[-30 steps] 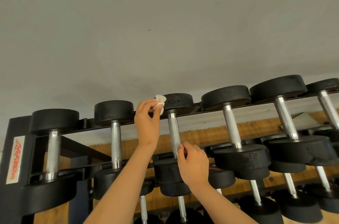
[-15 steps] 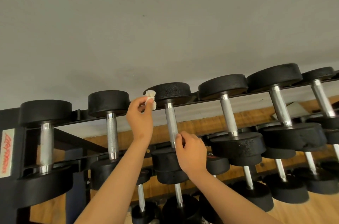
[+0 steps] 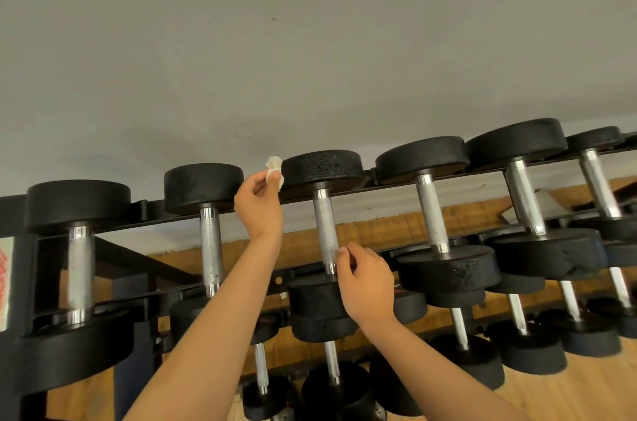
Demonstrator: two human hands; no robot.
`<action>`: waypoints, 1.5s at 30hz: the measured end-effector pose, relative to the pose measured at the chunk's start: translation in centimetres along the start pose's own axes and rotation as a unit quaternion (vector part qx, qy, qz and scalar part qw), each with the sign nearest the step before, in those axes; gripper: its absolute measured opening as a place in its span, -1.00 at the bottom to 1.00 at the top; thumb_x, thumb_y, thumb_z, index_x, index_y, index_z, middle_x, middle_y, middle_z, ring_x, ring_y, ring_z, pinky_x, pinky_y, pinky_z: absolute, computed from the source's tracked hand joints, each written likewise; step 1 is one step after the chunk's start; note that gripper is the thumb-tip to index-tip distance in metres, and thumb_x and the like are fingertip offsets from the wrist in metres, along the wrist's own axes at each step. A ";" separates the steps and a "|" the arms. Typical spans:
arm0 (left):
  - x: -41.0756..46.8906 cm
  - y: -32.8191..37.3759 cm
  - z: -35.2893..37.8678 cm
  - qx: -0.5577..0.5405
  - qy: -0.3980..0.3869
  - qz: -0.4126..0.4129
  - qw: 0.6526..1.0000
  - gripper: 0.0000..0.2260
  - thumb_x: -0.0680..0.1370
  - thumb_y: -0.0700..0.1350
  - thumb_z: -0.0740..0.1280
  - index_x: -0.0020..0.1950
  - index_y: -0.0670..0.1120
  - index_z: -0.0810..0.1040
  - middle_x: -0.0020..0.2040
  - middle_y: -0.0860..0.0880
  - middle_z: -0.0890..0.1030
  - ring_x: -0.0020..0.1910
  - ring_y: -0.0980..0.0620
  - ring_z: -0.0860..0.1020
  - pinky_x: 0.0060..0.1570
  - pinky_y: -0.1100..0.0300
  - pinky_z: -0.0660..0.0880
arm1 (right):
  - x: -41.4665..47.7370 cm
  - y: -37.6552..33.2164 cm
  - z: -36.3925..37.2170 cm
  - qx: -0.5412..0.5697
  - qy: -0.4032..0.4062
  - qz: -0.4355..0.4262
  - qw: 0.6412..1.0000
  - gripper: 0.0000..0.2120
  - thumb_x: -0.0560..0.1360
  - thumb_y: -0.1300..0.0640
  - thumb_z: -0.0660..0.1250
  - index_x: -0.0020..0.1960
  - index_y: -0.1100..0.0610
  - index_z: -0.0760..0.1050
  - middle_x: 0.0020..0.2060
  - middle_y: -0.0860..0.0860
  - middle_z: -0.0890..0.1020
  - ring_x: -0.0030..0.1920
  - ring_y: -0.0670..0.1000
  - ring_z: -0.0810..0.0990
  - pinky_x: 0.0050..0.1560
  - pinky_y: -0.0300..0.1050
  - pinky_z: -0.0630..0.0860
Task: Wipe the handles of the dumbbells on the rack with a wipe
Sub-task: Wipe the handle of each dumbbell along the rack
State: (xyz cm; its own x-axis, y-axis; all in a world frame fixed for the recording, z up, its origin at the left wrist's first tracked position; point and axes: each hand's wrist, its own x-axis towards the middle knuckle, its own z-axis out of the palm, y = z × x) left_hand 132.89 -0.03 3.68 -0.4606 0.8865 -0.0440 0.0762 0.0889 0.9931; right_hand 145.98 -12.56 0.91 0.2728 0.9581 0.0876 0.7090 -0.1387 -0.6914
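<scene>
A black rack (image 3: 151,208) holds a row of black dumbbells with knurled chrome handles. My left hand (image 3: 260,210) is raised between the second dumbbell's handle (image 3: 211,248) and the third dumbbell's handle (image 3: 325,231), touching neither. It pinches a small crumpled white wipe (image 3: 274,169) beside the third dumbbell's upper head (image 3: 322,165). My right hand (image 3: 367,284) has curled fingers, and its fingertips pinch the lower end of the third handle, just above the lower head.
More dumbbells continue to the right on the top tier (image 3: 432,213), and smaller ones sit on the lower tiers (image 3: 332,367). A grey wall (image 3: 310,41) rises behind the rack. Wooden floor (image 3: 586,396) shows at the lower right. The rack's end post (image 3: 17,265) stands at the left.
My left hand has drifted a little left with the wipe, away from the third dumbbell's head. My right hand stays at the lower end of the third handle. The view has shifted slightly.
</scene>
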 end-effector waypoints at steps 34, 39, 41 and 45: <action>3.1 -5.8 0.8 -0.158 -0.076 -0.214 0.961 -0.76 0.63 -0.15 0.25 0.28 -0.13 0.53 0.21 -0.05 0.58 0.24 0.05 0.54 0.06 0.32 0.52 | -0.1 -0.7 -0.3 0.035 -0.007 0.065 0.997 -0.71 0.59 0.04 0.13 -0.24 0.08 0.48 -0.42 -0.01 0.52 -0.36 -0.04 0.49 -0.29 0.01 0.51; 3.0 -5.8 0.4 -0.132 -0.106 -0.201 0.965 -0.72 0.65 -0.14 0.23 0.34 -0.15 0.50 0.23 -0.08 0.58 0.23 0.06 0.55 0.11 0.31 0.52 | -0.2 -0.9 -0.5 0.038 -0.011 0.068 0.997 -0.71 0.57 0.02 0.11 -0.26 0.06 0.47 -0.41 -0.02 0.53 -0.35 -0.06 0.50 -0.29 -0.02 0.50; 2.7 -5.5 0.3 -0.119 -0.102 -0.196 0.968 -0.75 0.65 -0.14 0.22 0.29 -0.16 0.53 0.17 -0.06 0.60 0.20 0.05 0.56 0.10 0.30 0.52 | -0.2 -1.0 -0.5 0.037 -0.012 0.069 0.997 -0.71 0.56 0.01 0.11 -0.25 0.06 0.48 -0.41 -0.03 0.53 -0.34 -0.06 0.50 -0.28 -0.02 0.51; 1.5 -4.4 0.2 -0.041 -0.051 -0.145 0.987 -0.79 0.64 -0.14 0.24 0.20 -0.17 0.58 0.04 -0.02 0.62 0.04 0.10 0.57 0.13 0.23 0.50 | -0.2 -0.9 -0.4 0.035 -0.013 0.072 0.997 -0.72 0.57 0.04 0.13 -0.25 0.04 0.48 -0.40 -0.03 0.55 -0.33 -0.07 0.51 -0.27 0.00 0.52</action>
State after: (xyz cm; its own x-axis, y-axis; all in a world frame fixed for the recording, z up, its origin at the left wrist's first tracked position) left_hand 132.05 1.04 -0.75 -0.3602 0.8709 -0.3343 -0.1194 0.3124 0.9424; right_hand 145.59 -12.69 1.82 0.3512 0.9357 -0.0343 0.6161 -0.2585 -0.7440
